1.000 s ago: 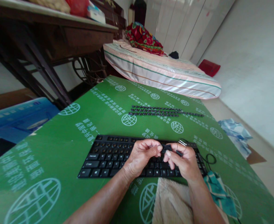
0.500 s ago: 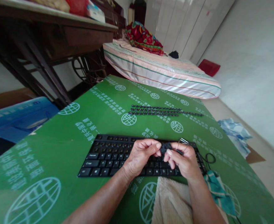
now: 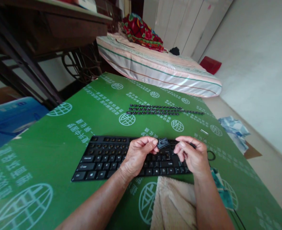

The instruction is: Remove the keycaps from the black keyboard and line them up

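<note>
Between the thumb and fingers of my left hand [image 3: 139, 155] is a large black keycap [image 3: 163, 143], held above the keyboard. My right hand [image 3: 191, 155] is a little to the right of it, apart from the keycap, its fingers curled around the black handle of what looks like a wire keycap puller [image 3: 192, 145]. The shiny metal end of that tool points up and away. Below both hands lies the black keyboard [image 3: 87, 166]. Its upper rows show bare sockets, while the lower rows carry lettered caps. One bare socket shows just below the held keycap.
Loose keycaps [image 3: 154, 110] lie in rows farther back on the green table [image 3: 95, 105]. A beige cloth [image 3: 172, 204] is in front of the keyboard, and a teal checked cloth [image 3: 221, 188] is to the right. A bed [image 3: 160, 72] stands beyond the table.
My right hand has drawn away from the keycap to the right, with the tool's metal end swinging outward. My left hand still holds the keycap, now tilted differently. The whole view has shifted slightly.
</note>
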`<action>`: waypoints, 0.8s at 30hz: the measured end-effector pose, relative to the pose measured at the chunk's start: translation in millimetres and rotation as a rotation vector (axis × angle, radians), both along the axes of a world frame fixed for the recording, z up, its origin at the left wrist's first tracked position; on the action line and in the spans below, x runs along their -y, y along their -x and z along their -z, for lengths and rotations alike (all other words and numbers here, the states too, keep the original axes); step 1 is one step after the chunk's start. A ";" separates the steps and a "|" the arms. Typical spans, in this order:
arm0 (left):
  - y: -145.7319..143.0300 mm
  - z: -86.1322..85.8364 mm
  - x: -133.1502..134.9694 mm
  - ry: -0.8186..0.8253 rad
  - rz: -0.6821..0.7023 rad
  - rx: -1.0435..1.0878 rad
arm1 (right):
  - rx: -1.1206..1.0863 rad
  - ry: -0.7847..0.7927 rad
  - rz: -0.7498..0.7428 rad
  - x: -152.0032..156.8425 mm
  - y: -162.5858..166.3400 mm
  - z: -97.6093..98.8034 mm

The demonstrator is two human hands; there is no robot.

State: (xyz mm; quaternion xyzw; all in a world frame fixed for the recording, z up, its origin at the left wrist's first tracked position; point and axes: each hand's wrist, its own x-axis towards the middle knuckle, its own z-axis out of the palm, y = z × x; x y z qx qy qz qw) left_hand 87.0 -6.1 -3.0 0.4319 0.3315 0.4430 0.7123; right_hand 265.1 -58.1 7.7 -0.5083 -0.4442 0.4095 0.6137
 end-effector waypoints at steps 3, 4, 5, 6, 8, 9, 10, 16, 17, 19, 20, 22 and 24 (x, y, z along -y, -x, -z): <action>-0.2 -0.2 -0.1 0.000 -0.001 0.002 | 0.003 0.006 0.001 -0.5 0.4 0.5; -0.3 -0.5 -0.1 0.000 -0.002 0.003 | 0.003 0.008 -0.003 -0.5 0.7 0.8; -0.3 -0.8 -0.1 0.001 -0.002 0.004 | 0.001 0.009 -0.009 -0.5 1.0 0.9; -0.3 -1.0 -0.2 0.002 -0.001 0.005 | -0.001 0.007 -0.015 -0.6 1.4 1.1; -0.3 -1.3 -0.4 0.002 0.000 0.005 | -0.006 0.002 -0.025 -0.6 2.0 1.3; -0.3 -1.4 -0.5 0.001 0.004 0.000 | -0.006 0.000 -0.030 -0.7 2.2 1.6; -0.2 -1.4 -0.6 0.000 0.008 -0.007 | -0.005 0.000 -0.034 -0.9 2.5 1.9; 1.0 -3.5 0.3 -0.013 0.028 -0.041 | 0.011 0.019 -0.068 -1.6 6.3 5.8; 1.3 -3.9 0.5 -0.016 0.031 -0.045 | 0.013 0.019 -0.079 -1.5 7.4 6.3; 1.8 -4.3 0.8 -0.023 0.035 -0.051 | 0.013 0.014 -0.101 -1.1 9.8 7.0; 2.1 -4.4 0.9 -0.026 0.039 -0.051 | 0.011 0.011 -0.110 -0.9 11.0 7.2; 2.4 -4.4 1.1 -0.032 0.047 -0.051 | -0.001 0.008 -0.122 -0.5 13.3 7.4; 2.4 -4.4 1.2 -0.035 0.051 -0.049 | -0.016 0.010 -0.128 -0.2 15.0 7.6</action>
